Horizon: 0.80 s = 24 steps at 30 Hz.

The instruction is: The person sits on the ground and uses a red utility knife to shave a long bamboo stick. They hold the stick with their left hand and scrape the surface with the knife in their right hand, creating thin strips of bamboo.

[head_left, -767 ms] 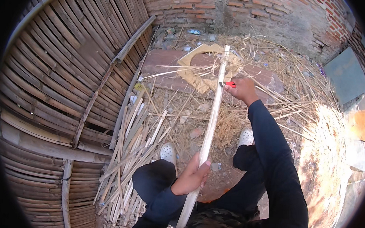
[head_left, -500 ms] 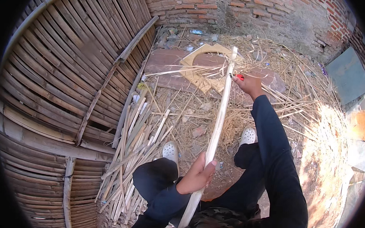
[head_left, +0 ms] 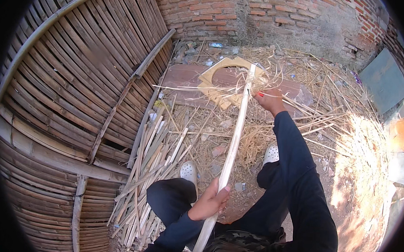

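A long pale strip of split bamboo or wood (head_left: pixel 233 147) slants up and away from my lap. My left hand (head_left: pixel 207 203) is wrapped round its lower part. Near the far end, my right hand (head_left: pixel 270 102) is closed on a small red-handled knife (head_left: pixel 260 95); its blade, against the strip, is hard to make out. Thin curled shavings (head_left: pixel 276 71) spread around that end. Beneath it lies a tan board with a round cut-out (head_left: pixel 207 76), on top of a reddish-brown flat panel (head_left: pixel 180 75).
Cut bamboo strips (head_left: pixel 150 169) are piled by my left foot. A slatted bamboo wall (head_left: pixel 64 79) rises on the left, a brick wall (head_left: pixel 207 16) at the back. Straw and shavings (head_left: pixel 251 132) litter the ground. A grey-green sheet (head_left: pixel 386 82) leans at the far right.
My right hand with the knife has come slightly nearer along the strip, and more curled shavings stand at the far end. My left hand still grips the strip. The view has shifted a little.
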Motion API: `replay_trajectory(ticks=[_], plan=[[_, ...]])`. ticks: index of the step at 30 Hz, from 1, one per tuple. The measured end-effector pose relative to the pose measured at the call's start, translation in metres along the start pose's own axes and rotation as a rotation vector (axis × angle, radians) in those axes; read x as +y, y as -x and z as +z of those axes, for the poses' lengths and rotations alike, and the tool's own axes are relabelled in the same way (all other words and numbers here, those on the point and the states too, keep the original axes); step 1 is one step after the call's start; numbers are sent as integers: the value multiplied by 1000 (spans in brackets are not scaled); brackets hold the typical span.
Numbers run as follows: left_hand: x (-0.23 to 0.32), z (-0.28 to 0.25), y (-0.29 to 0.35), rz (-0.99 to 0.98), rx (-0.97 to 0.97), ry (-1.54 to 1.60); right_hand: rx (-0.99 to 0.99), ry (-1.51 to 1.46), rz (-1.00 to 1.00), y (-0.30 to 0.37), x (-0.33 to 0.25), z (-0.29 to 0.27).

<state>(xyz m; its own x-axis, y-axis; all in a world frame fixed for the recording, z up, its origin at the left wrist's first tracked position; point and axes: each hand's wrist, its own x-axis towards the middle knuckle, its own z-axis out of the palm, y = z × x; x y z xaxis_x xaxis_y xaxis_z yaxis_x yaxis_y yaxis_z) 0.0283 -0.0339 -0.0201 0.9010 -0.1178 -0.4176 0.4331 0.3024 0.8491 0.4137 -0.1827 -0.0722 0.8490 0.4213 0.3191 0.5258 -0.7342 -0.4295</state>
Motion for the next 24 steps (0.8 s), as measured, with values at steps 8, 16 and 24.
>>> replay_trajectory(ticks=[8, 16, 24], plan=[[17, -18, 8, 31, 2, -22, -891, -1437, 518, 31, -69, -18], [64, -30, -33, 65, 37, 174, -163, -475, -186, 67, -93, -25], [74, -24, -55, 131, 78, -246, -70, -39, -351, 79, -118, -26]])
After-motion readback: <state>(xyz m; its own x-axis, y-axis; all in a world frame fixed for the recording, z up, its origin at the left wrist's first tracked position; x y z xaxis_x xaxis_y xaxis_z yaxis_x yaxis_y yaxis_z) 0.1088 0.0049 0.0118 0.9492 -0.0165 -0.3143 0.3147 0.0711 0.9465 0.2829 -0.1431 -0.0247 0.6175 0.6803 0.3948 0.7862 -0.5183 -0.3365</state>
